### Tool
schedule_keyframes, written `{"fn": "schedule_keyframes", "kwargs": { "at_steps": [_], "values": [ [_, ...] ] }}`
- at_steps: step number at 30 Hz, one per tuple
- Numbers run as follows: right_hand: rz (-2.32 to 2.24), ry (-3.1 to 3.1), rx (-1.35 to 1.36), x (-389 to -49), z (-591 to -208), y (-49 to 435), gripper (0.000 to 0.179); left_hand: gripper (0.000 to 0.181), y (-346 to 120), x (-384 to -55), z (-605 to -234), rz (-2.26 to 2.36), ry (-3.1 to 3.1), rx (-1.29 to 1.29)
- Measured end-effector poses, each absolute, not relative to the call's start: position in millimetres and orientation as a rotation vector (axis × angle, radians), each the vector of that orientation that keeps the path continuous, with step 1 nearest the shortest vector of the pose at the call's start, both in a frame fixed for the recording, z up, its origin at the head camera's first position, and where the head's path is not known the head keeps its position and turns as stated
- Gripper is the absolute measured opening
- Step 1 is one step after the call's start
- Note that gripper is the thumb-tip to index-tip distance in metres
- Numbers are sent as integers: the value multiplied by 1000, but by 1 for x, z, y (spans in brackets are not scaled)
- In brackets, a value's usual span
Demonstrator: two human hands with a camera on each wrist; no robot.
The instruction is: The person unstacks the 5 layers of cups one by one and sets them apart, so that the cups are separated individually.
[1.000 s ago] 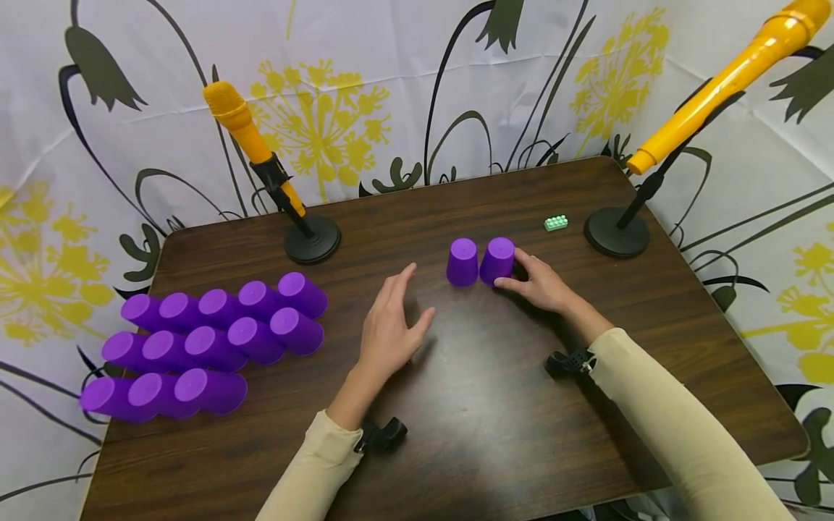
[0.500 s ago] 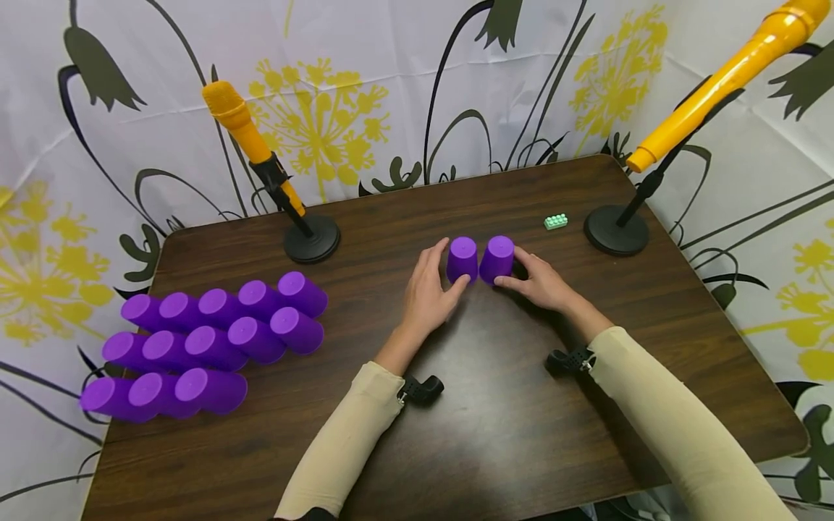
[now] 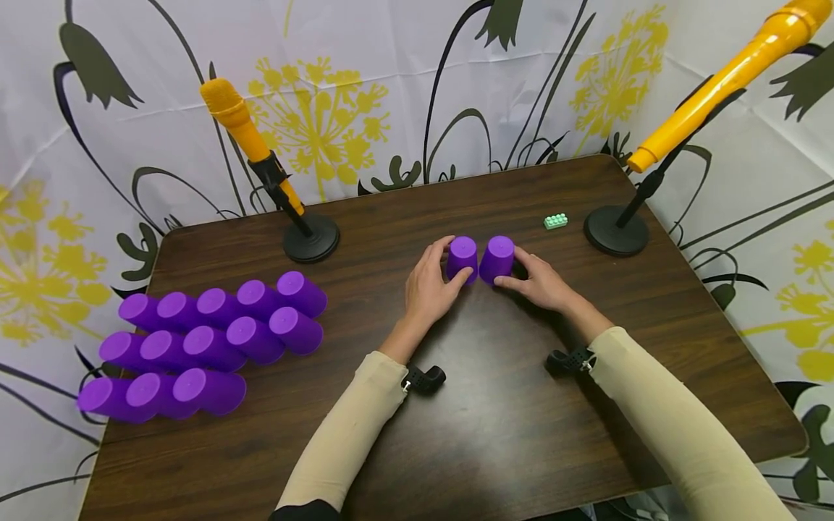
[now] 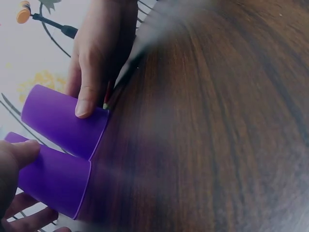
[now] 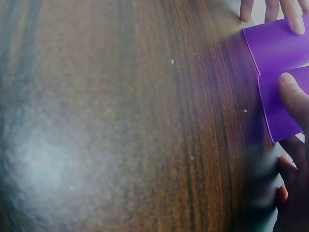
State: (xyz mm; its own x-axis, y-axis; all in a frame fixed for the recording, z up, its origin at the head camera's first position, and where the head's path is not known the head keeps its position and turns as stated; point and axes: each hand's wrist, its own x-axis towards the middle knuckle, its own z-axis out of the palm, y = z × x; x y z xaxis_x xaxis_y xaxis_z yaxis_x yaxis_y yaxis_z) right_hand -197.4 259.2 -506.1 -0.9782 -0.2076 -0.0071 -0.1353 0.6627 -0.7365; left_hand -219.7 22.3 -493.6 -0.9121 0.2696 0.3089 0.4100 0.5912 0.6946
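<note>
Two purple cups stand upside down, touching side by side, at the counter's (image 3: 495,434) centre. Left hand (image 3: 426,289) grips the left cup (image 3: 462,257), fingers curled round it from 9 o'clock. Right hand (image 3: 544,284) holds the right cup (image 3: 498,257) from 3 o'clock. Stacked purple cups (image 3: 208,340) lie well apart at 9 o'clock.

Bright, even light in the head view, with soft glare on the dark surface (image 3: 495,405) and curved, stretched edges; both wrist views are hazy and blurred.

Head cam high, looks down; wrist cams close, share cups (image 3: 480,259).
</note>
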Motion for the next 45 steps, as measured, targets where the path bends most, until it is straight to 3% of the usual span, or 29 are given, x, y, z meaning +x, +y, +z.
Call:
{"fn": "schedule_keyframes", "kwargs": {
  "at_steps": [15, 31, 45],
  "values": [
    [-1203, 2777, -278, -198, -504, 259, 68, 58, 1, -203, -482, -1218, -2623, -540],
    [-1204, 2779, -300, -196, -501, 259, 70, 58, -74, -131, -471, -1270, -2460, -391],
    [-1219, 2761, -294, -196, -505, 260, 68, 58, -158, -77, -475, -1110, -2332, -93]
  ]
}}
